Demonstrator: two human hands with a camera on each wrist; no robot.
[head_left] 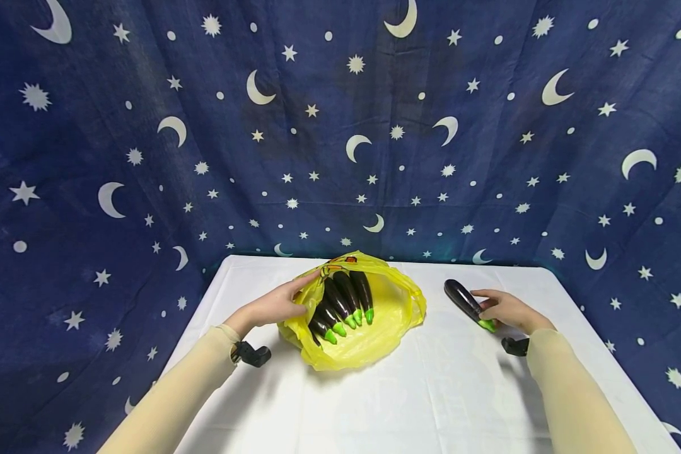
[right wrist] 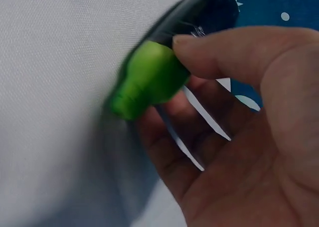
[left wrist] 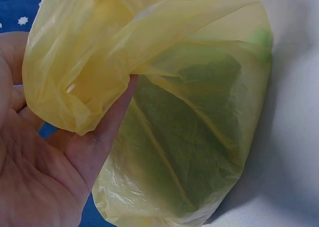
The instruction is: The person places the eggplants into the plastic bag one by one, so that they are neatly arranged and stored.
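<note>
A yellow plastic bag (head_left: 391,328) lies on its side on the white table, its mouth facing the front. Several dark eggplants (head_left: 348,295) with bright green stem ends rest inside, side by side. At the bag's left rim, my left hand (head_left: 273,308) holds the thin plastic; in the left wrist view, a fold of the bag (left wrist: 75,82) hangs over the fingers and hides some of them. To the right of the bag, my right hand (head_left: 507,310) grips a single eggplant (head_left: 459,294) near its green end (right wrist: 154,72), with thumb and fingers on opposite sides.
The table (head_left: 425,403) wears a white cloth and narrows towards the back. A dark blue curtain (head_left: 340,176) with moons and stars hangs behind it and along both sides. Black wrist cameras (head_left: 253,354) sit below each hand.
</note>
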